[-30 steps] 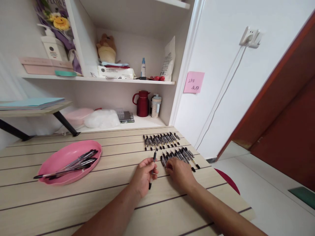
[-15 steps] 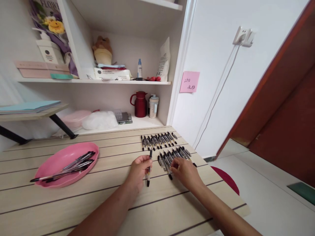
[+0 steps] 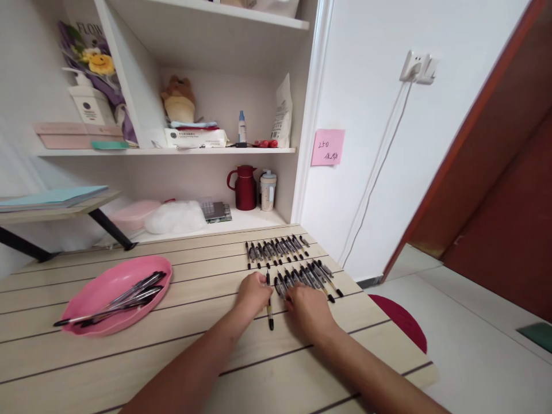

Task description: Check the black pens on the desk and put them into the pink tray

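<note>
My left hand (image 3: 253, 294) pinches a black-capped clear pen (image 3: 270, 313) near its upper part, just left of the near row of pens. The pen points away from me, at or close to the tabletop. My right hand (image 3: 311, 313) rests over the left part of the near row of pens (image 3: 317, 276), fingers curled down and closed; its fingertips are partly hidden, so what they grip is unclear. Behind lies the far row of similar pens (image 3: 278, 250), set side by side. Several more pens (image 3: 133, 296) lie in the pink tray (image 3: 103, 276) on the left, one sticking out over its rim.
The striped wooden table (image 3: 194, 356) meets a white shelf unit holding a red jug (image 3: 245, 188), a pale cup (image 3: 268, 191) and a white plastic bag (image 3: 176, 215). A small raised stand (image 3: 97, 201) with black legs is at left. A wall borders the right.
My left hand has moved toward the near row, lowering its pen beside it. My right hand has shifted left along that row. The view has tilted slightly.
</note>
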{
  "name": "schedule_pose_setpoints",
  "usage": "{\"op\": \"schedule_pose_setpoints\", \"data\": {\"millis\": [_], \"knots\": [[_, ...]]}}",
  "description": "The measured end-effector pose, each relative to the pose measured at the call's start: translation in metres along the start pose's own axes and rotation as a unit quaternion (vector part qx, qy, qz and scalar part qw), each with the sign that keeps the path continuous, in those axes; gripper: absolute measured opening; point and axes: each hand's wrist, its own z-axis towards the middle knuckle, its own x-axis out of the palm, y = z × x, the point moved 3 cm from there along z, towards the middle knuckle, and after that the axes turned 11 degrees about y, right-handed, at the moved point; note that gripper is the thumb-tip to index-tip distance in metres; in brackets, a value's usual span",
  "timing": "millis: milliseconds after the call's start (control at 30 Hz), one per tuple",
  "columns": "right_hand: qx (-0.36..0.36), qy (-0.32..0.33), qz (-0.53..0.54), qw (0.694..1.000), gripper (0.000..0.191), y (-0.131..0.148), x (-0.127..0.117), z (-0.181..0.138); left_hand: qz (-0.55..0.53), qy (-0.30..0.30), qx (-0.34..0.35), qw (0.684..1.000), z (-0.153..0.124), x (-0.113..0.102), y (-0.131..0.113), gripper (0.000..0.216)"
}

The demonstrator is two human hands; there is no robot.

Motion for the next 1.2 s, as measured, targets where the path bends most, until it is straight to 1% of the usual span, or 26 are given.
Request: {"op": "schedule_pose_setpoints", "data": {"millis": [233,467,600,800,967,1200], "knots": [[0.008,-0.004,0.019,1.0,0.019,-0.002,0.003,0.002,0.126,-0.009,0.007,0.992,0.008,0.001,-0.007,0.028],[0.006,-0.026,0.028,0.999,0.017,0.0,0.002,0.003,0.183,-0.011,0.025,0.983,0.01,0.003,-0.009,0.031],[0.011,-0.037,0.054,0.998,0.016,-0.006,0.004,0.0,0.192,-0.005,0.029,0.981,0.01,0.003,-0.008,0.028],[0.039,-0.07,0.097,0.992,0.016,-0.022,0.004,-0.004,0.184,0.009,0.035,0.982,0.013,0.008,-0.008,0.026],[0.047,-0.072,0.118,0.989,0.015,-0.026,0.005,-0.003,0.167,0.021,0.033,0.985,0.018,0.013,-0.006,0.03],[0.057,-0.069,0.128,0.988,0.017,-0.031,0.002,-0.002,0.139,0.034,0.027,0.989,0.019,0.014,-0.005,0.031]]}}
